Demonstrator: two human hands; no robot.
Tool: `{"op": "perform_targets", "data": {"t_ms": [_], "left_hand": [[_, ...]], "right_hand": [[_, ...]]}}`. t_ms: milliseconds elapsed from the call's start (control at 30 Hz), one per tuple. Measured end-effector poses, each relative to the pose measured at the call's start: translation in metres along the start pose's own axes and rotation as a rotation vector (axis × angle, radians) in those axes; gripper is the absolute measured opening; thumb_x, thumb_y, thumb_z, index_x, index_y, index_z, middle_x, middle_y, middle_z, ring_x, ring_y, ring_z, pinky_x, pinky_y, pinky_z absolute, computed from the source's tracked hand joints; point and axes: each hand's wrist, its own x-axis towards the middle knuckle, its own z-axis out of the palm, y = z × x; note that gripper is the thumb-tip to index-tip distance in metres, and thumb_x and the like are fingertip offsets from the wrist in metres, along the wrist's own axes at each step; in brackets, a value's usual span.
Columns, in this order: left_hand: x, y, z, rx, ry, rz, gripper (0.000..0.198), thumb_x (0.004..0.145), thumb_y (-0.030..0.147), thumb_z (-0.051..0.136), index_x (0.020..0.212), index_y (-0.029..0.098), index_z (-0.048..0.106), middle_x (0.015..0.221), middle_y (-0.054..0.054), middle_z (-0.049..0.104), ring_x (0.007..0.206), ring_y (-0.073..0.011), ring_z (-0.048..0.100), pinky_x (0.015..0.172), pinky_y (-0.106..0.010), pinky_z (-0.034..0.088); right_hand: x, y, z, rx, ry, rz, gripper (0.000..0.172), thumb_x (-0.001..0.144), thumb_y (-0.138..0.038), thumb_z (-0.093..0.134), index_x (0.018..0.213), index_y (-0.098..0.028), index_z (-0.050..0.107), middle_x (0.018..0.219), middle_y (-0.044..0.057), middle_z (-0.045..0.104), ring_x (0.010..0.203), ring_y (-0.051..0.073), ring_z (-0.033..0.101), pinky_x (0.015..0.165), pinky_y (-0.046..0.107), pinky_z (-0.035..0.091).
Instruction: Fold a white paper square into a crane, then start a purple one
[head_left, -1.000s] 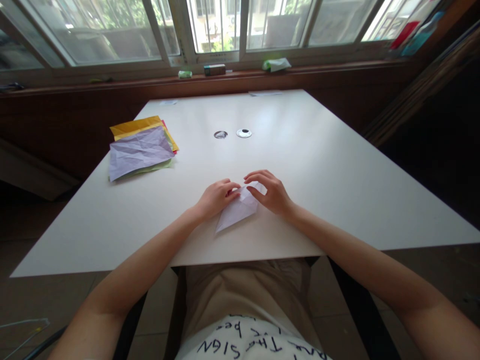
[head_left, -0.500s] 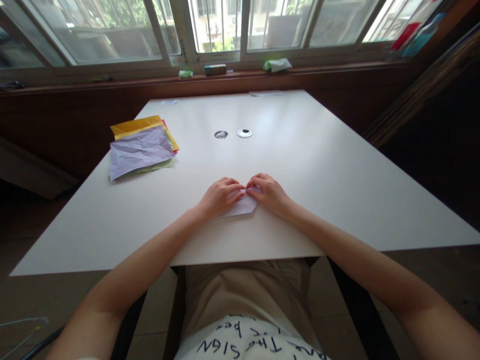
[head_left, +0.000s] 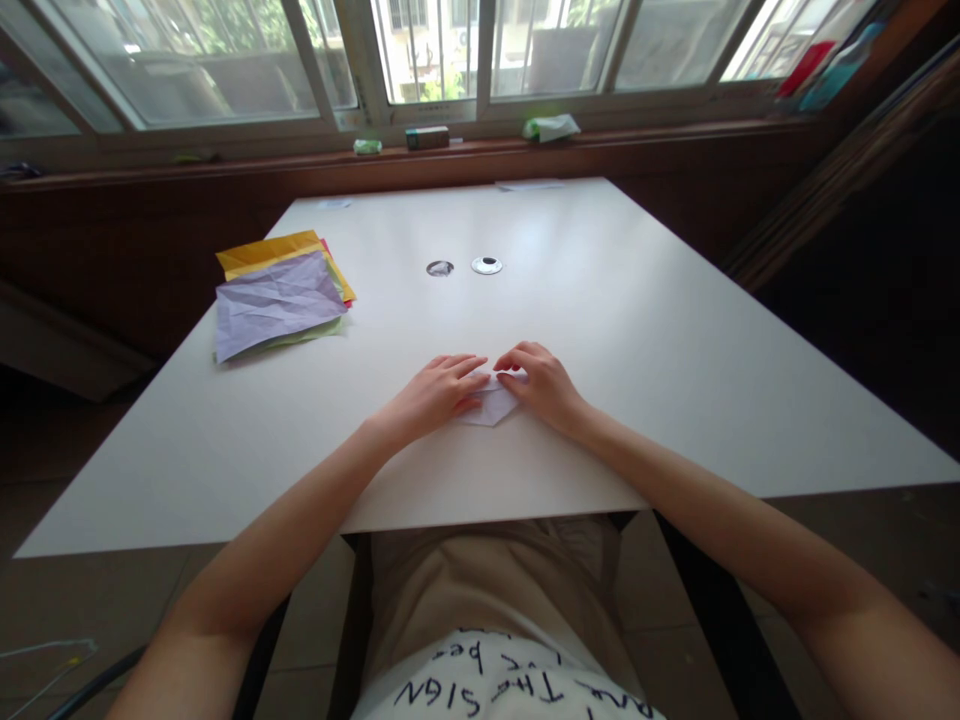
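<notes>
A small folded sheet of pale lilac paper (head_left: pixel 491 408) lies on the white table near its front edge, between my two hands. My left hand (head_left: pixel 439 398) rests over the paper's left part, fingers stretched out and a little apart, hiding that side. On the right, my right hand (head_left: pixel 541 382) has its thumb and fingers curled at the paper's upper right edge, in a pinch on it. The paper's lower edge shows as a blunt point toward me.
A loose stack of coloured paper, with a creased lilac sheet (head_left: pixel 277 305) above a yellow one (head_left: pixel 270 252), lies at the table's (head_left: pixel 675 380) left. Two round cable holes (head_left: pixel 487 265) sit in the tabletop. Small packets and a box (head_left: pixel 427 138) stand on the windowsill.
My left hand has flattened and its fingers have opened out, drawing slightly away from my right fingertips. The paper's visible outline has changed, now pointed at the bottom.
</notes>
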Motion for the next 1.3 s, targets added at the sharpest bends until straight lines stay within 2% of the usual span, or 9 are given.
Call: {"op": "perform_targets", "data": {"t_ms": [133, 233, 367, 633, 800, 1033, 1167, 1300], "left_hand": [[-0.001, 0.004, -0.003, -0.106, 0.016, 0.026, 0.027, 0.089, 0.026, 0.038, 0.109, 0.023, 0.057, 0.116, -0.004, 0.059, 0.108, -0.0177, 0.052, 0.094, -0.033, 0.040], [-0.001, 0.006, -0.004, -0.156, 0.012, 0.036, 0.027, 0.089, 0.028, 0.037, 0.103, 0.022, 0.060, 0.112, -0.004, 0.060, 0.110, -0.0170, 0.051, 0.093, -0.031, 0.041], [-0.003, 0.005, -0.005, -0.147, 0.009, 0.053, 0.029, 0.088, 0.030, 0.039, 0.111, 0.022, 0.056, 0.116, -0.006, 0.058, 0.113, -0.0182, 0.050, 0.096, -0.034, 0.039], [-0.004, -0.002, -0.002, -0.047, -0.095, -0.019, 0.044, 0.089, 0.036, 0.038, 0.130, 0.020, 0.039, 0.136, -0.008, 0.041, 0.127, -0.0201, 0.036, 0.103, -0.037, 0.029], [-0.002, -0.002, -0.001, -0.041, -0.124, -0.083, 0.045, 0.088, 0.037, 0.039, 0.129, 0.019, 0.040, 0.136, -0.008, 0.041, 0.127, -0.0199, 0.036, 0.103, -0.035, 0.029], [-0.003, 0.000, -0.005, -0.045, -0.135, -0.067, 0.057, 0.082, 0.049, 0.045, 0.130, 0.019, 0.039, 0.138, -0.009, 0.038, 0.129, -0.0215, 0.033, 0.104, -0.036, 0.028], [-0.001, 0.000, -0.002, 0.014, -0.143, -0.096, 0.056, 0.084, 0.046, 0.043, 0.131, 0.017, 0.037, 0.139, -0.009, 0.036, 0.129, -0.0217, 0.031, 0.104, -0.036, 0.027], [-0.001, -0.002, 0.002, 0.106, -0.101, -0.126, 0.047, 0.089, 0.041, 0.035, 0.129, 0.016, 0.040, 0.137, -0.008, 0.040, 0.128, -0.0208, 0.034, 0.103, -0.037, 0.030]], "right_hand": [[-0.001, -0.005, 0.002, 0.112, -0.057, -0.076, 0.004, 0.075, -0.024, 0.060, 0.075, -0.021, 0.059, 0.074, 0.002, 0.057, 0.072, 0.015, 0.053, 0.069, 0.028, 0.043], [-0.001, -0.007, 0.003, 0.155, -0.157, -0.087, 0.015, 0.071, -0.028, 0.065, 0.081, -0.020, 0.059, 0.078, 0.002, 0.059, 0.073, 0.014, 0.054, 0.070, 0.028, 0.043], [0.001, -0.008, 0.000, 0.193, -0.214, -0.068, 0.022, 0.067, -0.028, 0.068, 0.085, -0.020, 0.059, 0.081, 0.002, 0.060, 0.076, 0.015, 0.056, 0.073, 0.029, 0.044], [0.003, -0.006, -0.001, 0.195, -0.128, 0.018, 0.028, 0.063, -0.023, 0.070, 0.088, -0.020, 0.060, 0.078, 0.001, 0.058, 0.072, 0.014, 0.055, 0.064, 0.026, 0.044], [0.003, 0.000, -0.002, 0.153, -0.105, 0.085, 0.022, 0.067, -0.020, 0.065, 0.088, -0.018, 0.061, 0.081, 0.003, 0.058, 0.074, 0.015, 0.055, 0.065, 0.028, 0.044], [0.003, 0.001, 0.000, 0.081, -0.120, 0.042, 0.014, 0.074, -0.012, 0.054, 0.084, -0.018, 0.062, 0.084, 0.005, 0.059, 0.076, 0.016, 0.054, 0.071, 0.030, 0.044], [0.002, 0.002, 0.002, 0.013, -0.103, -0.022, 0.018, 0.078, -0.009, 0.048, 0.084, -0.020, 0.062, 0.085, 0.006, 0.059, 0.082, 0.018, 0.053, 0.077, 0.032, 0.043], [0.002, 0.004, 0.002, -0.068, -0.074, 0.006, 0.022, 0.079, -0.008, 0.045, 0.086, -0.019, 0.062, 0.088, 0.007, 0.058, 0.085, 0.020, 0.053, 0.078, 0.033, 0.043]]}}
